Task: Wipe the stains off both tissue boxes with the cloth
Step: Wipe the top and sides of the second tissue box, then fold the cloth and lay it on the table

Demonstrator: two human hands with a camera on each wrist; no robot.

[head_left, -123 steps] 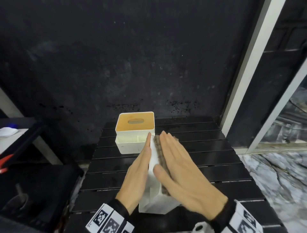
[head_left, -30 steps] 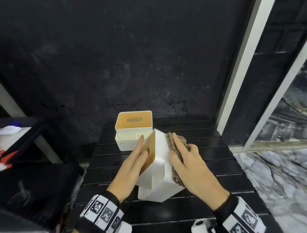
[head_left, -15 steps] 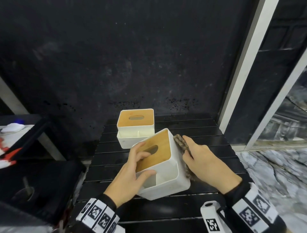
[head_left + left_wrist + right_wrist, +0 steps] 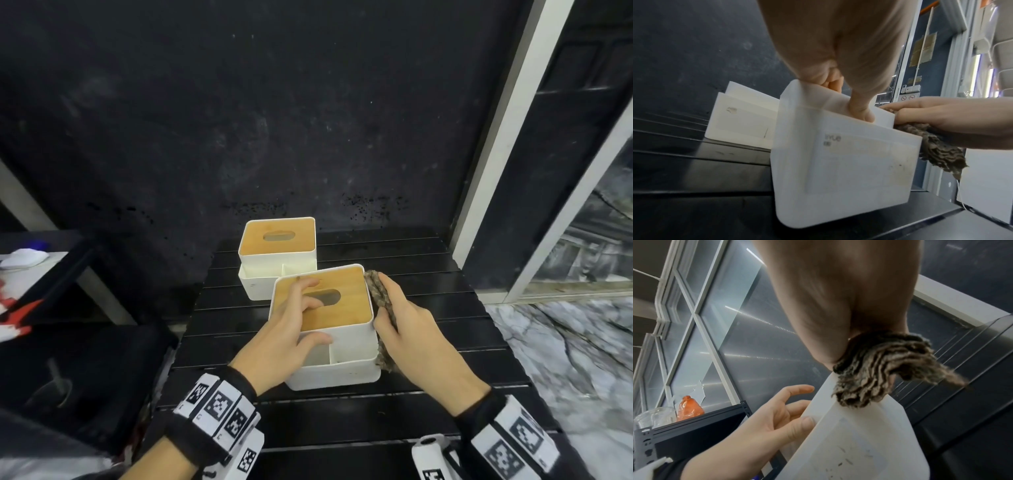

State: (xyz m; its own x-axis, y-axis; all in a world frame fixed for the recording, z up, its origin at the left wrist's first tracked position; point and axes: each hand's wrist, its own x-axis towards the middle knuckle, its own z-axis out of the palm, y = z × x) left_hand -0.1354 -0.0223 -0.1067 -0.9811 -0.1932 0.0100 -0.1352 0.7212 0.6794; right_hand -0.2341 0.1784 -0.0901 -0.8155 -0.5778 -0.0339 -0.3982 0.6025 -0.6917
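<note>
The near tissue box (image 4: 337, 371), white with a wooden slotted lid, stands lid up on the black table. My left hand (image 4: 301, 318) grips it, fingers over the lid and thumb on the front wall. My right hand (image 4: 407, 325) holds a brown ribbed cloth (image 4: 378, 294) against the box's right side. In the left wrist view the cloth (image 4: 937, 146) hangs beside the box (image 4: 838, 170). The right wrist view shows small dark marks on a white face of the box (image 4: 849, 451) below the cloth (image 4: 879, 369). The far tissue box (image 4: 277, 253) stands behind, untouched.
The slatted black table (image 4: 342, 428) meets a dark wall at the back. A white frame post (image 4: 496, 137) rises at its right, with marble floor (image 4: 565, 359) beyond. A black shelf at the left carries an orange bottle (image 4: 688, 408) and a glass jar (image 4: 655, 417).
The near box has turned from lying on its side to lid up. My left hand shifted onto the lid and front wall. The right hand and cloth stay on its right side.
</note>
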